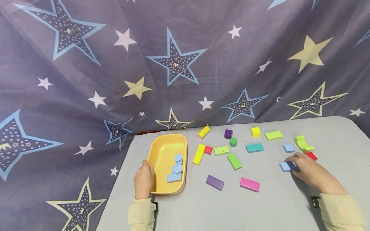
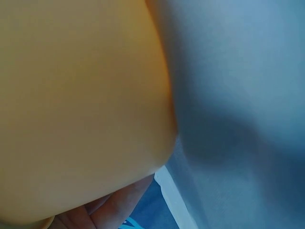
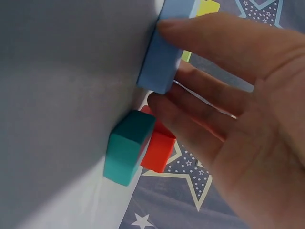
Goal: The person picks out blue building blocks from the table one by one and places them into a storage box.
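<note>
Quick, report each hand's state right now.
Left hand: closed, holding the yellow tray by its side.
Right hand: closed, holding a blue block between thumb and fingers.

A purple cube (image 1: pixel 228 133) sits just behind a green cylinder (image 1: pixel 233 142) on a grey tabletop (image 1: pixel 202 211), with a teal block (image 1: pixel 254 148) and yellow cube (image 1: pixel 255 132) to the cylinder's right, a small red block (image 1: pixel 208 149) to its left and a pink block (image 1: pixel 250 184) in front; star-printed cloth (image 1: pixel 216 73) hangs behind.
</note>
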Available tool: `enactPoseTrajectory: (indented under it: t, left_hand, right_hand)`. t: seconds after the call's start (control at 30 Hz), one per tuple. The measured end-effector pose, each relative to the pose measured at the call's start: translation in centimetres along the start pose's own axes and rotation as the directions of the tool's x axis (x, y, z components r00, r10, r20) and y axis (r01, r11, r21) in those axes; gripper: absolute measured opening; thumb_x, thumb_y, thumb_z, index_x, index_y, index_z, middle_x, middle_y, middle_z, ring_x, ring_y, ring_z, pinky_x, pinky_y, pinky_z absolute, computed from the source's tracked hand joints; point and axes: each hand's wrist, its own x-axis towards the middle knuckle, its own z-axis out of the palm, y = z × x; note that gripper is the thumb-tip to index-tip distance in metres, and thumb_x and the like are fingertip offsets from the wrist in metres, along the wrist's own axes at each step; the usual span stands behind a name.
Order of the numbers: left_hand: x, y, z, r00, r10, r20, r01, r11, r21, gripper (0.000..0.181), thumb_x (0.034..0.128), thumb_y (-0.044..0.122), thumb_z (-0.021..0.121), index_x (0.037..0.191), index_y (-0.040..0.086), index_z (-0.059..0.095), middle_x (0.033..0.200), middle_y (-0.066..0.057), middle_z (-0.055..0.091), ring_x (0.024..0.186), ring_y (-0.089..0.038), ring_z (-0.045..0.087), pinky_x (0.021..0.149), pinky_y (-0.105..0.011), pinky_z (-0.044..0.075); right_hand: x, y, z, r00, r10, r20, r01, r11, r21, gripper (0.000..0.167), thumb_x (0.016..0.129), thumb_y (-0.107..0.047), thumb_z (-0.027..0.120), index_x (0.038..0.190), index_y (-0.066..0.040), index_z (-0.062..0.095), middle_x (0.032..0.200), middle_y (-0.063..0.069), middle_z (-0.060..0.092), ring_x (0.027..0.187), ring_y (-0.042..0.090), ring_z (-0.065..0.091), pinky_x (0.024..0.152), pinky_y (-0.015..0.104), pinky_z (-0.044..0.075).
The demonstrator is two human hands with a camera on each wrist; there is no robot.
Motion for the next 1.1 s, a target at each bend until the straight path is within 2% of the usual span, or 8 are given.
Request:
enactPoseTrajectory:
  t: [0.1,0.17,0.27,0.4,0.5,0.63,0.87,1.1]
  left_hand:
    - [0.1,-0.1,-0.1,1.000,-0.004,0.007,0.004,1.000,0.001,0.017,0.0986,0.010,0.050,0.103,-0.007,0.051,0.075,-0.031,0.063,0.067,-0.051,0.063,0.057,-0.060,0.047]
    - [0.1,-0.1,-0.1,1.000,-0.008,0.015,0.008,1.000,0.002,0.018,0.0991,0.010,0.049,0.103,-0.007,0.051,0.075,-0.031,0.063,0.067,-0.051,0.064,0.057,-0.060,0.047]
    - [0.1,-0.2,-0.2,1.000,-0.012,0.025,0.012,1.000,0.005,0.018,0.0995,0.011,0.049,0.104,-0.007,0.051,0.076,-0.032,0.063,0.068,-0.051,0.064,0.058,-0.059,0.048]
    - [0.2,-0.2,-0.2,0.999,-0.013,0.029,0.013,1.000,-0.003,0.019,0.0999,0.011,0.049,0.106,-0.007,0.051,0.077,-0.032,0.064,0.068,-0.051,0.064,0.058,-0.059,0.048]
    - [0.2,-0.1,-0.2,1.000,-0.013,0.027,0.013,1.000,-0.008,0.020,0.0998,0.011,0.049,0.107,-0.007,0.051,0.078,-0.032,0.064,0.068,-0.051,0.064,0.059,-0.059,0.048]
    - [0.2,-0.1,-0.1,1.000,-0.012,0.015,0.012,1.000,-0.009,0.020,0.0991,0.011,0.049,0.107,-0.007,0.051,0.077,-0.032,0.064,0.068,-0.051,0.064,0.058,-0.060,0.048]
    - [0.1,-0.2,0.0,1.000,-0.006,0.005,0.006,1.000,-0.009,0.019,0.0987,0.010,0.051,0.106,-0.007,0.052,0.077,-0.032,0.064,0.068,-0.051,0.064,0.059,-0.060,0.048]
    - [0.1,-0.2,0.1,1.000,-0.007,0.001,0.007,1.000,-0.005,0.017,0.0975,0.010,0.053,0.104,-0.007,0.051,0.078,-0.032,0.064,0.070,-0.052,0.064,0.059,-0.060,0.048]
  right_hand:
    - [0.1,0.0,0.3,0.997,-0.039,-0.068,0.038,0.999,-0.021,0.034,0.060,0.007,0.085,0.089,-0.001,0.071,0.085,0.007,0.063,0.077,0.026,0.062,0.072,0.047,0.053]
    - [0.1,0.0,0.3,0.996,-0.043,-0.079,0.041,0.999,-0.024,0.032,0.062,0.004,0.086,0.090,-0.001,0.071,0.085,0.008,0.063,0.078,0.027,0.062,0.072,0.048,0.053]
    - [0.3,-0.2,0.2,0.998,-0.022,-0.059,0.021,1.000,-0.017,0.030,0.067,0.000,0.084,0.093,0.001,0.070,0.089,0.014,0.065,0.084,0.034,0.064,0.077,0.053,0.052]
    - [0.8,-0.6,-0.2,0.999,0.036,0.009,-0.036,0.999,-0.004,0.029,0.075,-0.004,0.081,0.099,0.005,0.069,0.097,0.022,0.066,0.093,0.042,0.064,0.084,0.058,0.050]
    - [1.0,-0.9,-0.4,0.997,0.064,0.043,-0.064,0.998,-0.002,0.029,0.077,-0.006,0.080,0.100,0.006,0.068,0.099,0.024,0.066,0.096,0.044,0.063,0.086,0.059,0.049]
    - [1.0,-1.1,-0.6,0.996,0.073,0.051,-0.073,0.997,0.006,0.030,0.079,-0.007,0.079,0.102,0.007,0.067,0.101,0.026,0.065,0.098,0.045,0.063,0.086,0.059,0.049]
    - [1.5,-1.6,-0.8,1.000,0.015,-0.026,-0.015,1.000,-0.006,0.030,0.076,-0.005,0.081,0.101,0.006,0.068,0.095,0.019,0.065,0.089,0.037,0.065,0.080,0.055,0.051]
    - [2.7,-2.6,-1.5,0.997,-0.037,-0.061,0.036,0.999,-0.015,0.030,0.075,-0.004,0.081,0.101,0.005,0.068,0.094,0.020,0.065,0.085,0.035,0.064,0.078,0.053,0.052]
